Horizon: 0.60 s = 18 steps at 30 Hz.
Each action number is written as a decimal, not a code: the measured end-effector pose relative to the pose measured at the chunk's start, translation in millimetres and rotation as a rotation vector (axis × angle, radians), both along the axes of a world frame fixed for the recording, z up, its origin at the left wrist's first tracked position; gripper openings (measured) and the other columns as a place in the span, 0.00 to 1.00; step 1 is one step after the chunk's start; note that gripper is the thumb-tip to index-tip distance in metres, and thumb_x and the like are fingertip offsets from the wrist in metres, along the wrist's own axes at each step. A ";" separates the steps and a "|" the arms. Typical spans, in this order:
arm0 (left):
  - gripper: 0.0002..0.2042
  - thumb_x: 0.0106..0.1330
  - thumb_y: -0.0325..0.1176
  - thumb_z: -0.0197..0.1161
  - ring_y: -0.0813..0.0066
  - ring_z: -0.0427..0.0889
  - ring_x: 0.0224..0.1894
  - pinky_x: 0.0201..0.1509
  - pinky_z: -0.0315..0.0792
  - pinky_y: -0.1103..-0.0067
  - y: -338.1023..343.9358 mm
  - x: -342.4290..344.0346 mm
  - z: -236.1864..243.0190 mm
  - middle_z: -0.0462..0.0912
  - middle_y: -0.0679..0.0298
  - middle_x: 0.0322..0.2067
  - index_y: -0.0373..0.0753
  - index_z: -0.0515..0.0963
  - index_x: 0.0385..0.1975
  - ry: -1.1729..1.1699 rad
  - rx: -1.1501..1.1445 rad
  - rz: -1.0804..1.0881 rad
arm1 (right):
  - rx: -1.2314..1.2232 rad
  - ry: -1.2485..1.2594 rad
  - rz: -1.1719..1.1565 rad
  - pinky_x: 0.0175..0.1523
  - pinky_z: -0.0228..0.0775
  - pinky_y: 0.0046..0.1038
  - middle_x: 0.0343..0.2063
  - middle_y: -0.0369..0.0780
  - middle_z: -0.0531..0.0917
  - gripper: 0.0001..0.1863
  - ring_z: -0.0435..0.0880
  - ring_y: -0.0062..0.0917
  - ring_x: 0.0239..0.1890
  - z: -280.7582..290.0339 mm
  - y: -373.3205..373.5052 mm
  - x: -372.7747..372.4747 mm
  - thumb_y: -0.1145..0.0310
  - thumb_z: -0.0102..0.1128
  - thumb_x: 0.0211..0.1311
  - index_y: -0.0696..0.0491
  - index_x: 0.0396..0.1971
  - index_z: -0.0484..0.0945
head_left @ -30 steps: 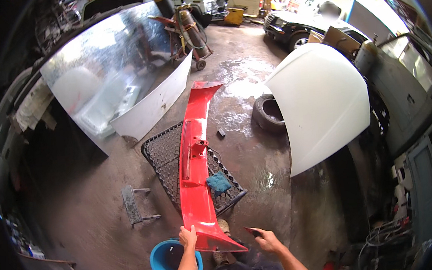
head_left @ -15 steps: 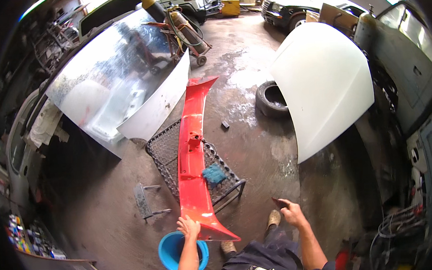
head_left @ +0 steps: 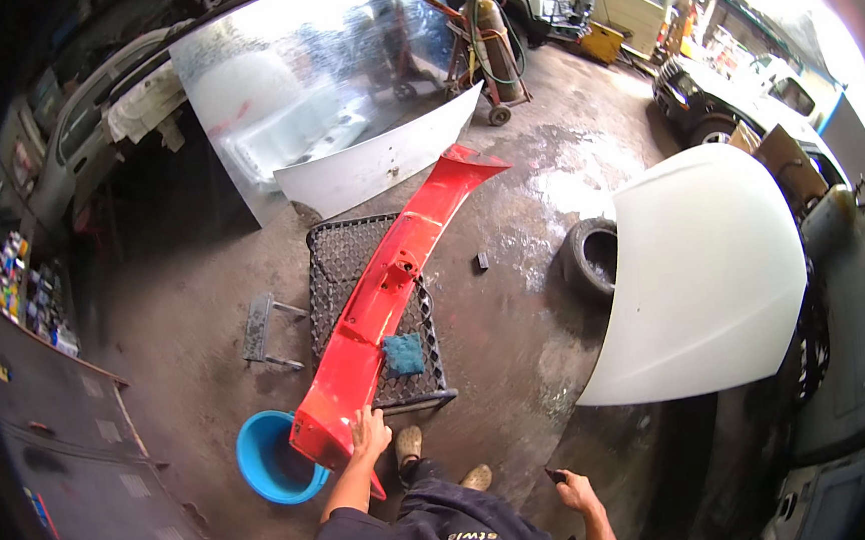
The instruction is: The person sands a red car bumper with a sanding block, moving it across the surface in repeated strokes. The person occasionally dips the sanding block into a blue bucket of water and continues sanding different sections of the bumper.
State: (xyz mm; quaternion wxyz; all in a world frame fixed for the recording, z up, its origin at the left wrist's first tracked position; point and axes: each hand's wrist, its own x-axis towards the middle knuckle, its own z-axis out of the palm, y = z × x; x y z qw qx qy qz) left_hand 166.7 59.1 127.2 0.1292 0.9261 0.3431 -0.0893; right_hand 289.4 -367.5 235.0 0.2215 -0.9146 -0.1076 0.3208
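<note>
1. Just changed: left fingers (head_left: 367, 416) at the right edge of the near end of the red panel (head_left: 384, 298), no more at its left edge; right fingers (head_left: 567, 479) farther from it than half a second ago.
2. For the work, in my judgement: a steadying contact from the left side only; at this moment no rubbing with the small dark piece (head_left: 554, 475).
3. State: right fingers clamped on the small dark piece, well apart from the panel. Left fingers laid upon the edge; cannot tell a firm grip from a light touch.
4. Place: red panel across the black mesh rack (head_left: 339, 256), ahead of the left fingers; near end partly in front of the blue bucket (head_left: 250, 453), to the left of these fingers.
5. Direction: long axis slanting from the left fingers forward and to the right; flared far end away from them, pointed corner of the near end behind them.
6. Just beyond the left fingers, slightly right: blue-green cloth (head_left: 404, 354) beside the panel.
</note>
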 end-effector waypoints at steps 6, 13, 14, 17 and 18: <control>0.16 0.54 0.35 0.62 0.59 0.69 0.55 0.56 0.65 0.59 0.8 93.2 -50.2 0.72 0.59 0.47 0.41 0.75 0.43 0.166 -0.058 -0.058 | 0.004 0.061 -0.090 0.49 0.71 0.35 0.37 0.53 0.82 0.24 0.81 0.42 0.44 -4.3 -1.2 42.8 0.67 0.49 0.50 0.56 0.49 0.76; 0.16 0.64 0.32 0.49 0.52 0.65 0.57 0.57 0.63 0.58 34.6 187.9 -96.3 0.63 0.53 0.60 0.49 0.69 0.53 0.014 0.123 -0.155 | -0.202 0.120 -0.258 0.47 0.72 0.30 0.33 0.48 0.84 0.23 0.83 0.35 0.41 -10.8 9.4 62.2 0.64 0.54 0.47 0.56 0.45 0.79; 0.16 0.63 0.33 0.51 0.50 0.66 0.56 0.55 0.66 0.59 39.0 193.3 -102.0 0.64 0.53 0.58 0.47 0.70 0.51 0.022 0.118 -0.171 | -0.179 0.047 -0.210 0.48 0.71 0.31 0.34 0.49 0.84 0.23 0.83 0.36 0.42 -12.5 10.1 62.1 0.63 0.54 0.47 0.57 0.44 0.79; 0.13 0.64 0.35 0.52 0.47 0.69 0.51 0.46 0.73 0.56 49.8 202.9 -115.3 0.67 0.53 0.52 0.47 0.74 0.47 0.061 0.080 -0.303 | -0.325 0.188 -0.381 0.49 0.70 0.32 0.37 0.53 0.82 0.21 0.81 0.40 0.45 -17.5 11.3 58.2 0.63 0.54 0.48 0.61 0.41 0.78; 0.12 0.63 0.36 0.52 0.47 0.70 0.50 0.42 0.75 0.56 53.6 204.2 -117.8 0.67 0.53 0.52 0.47 0.74 0.46 0.124 0.072 -0.367 | -0.316 0.207 -0.410 0.48 0.70 0.32 0.36 0.53 0.82 0.21 0.81 0.40 0.45 -19.2 11.3 55.7 0.64 0.54 0.47 0.61 0.40 0.78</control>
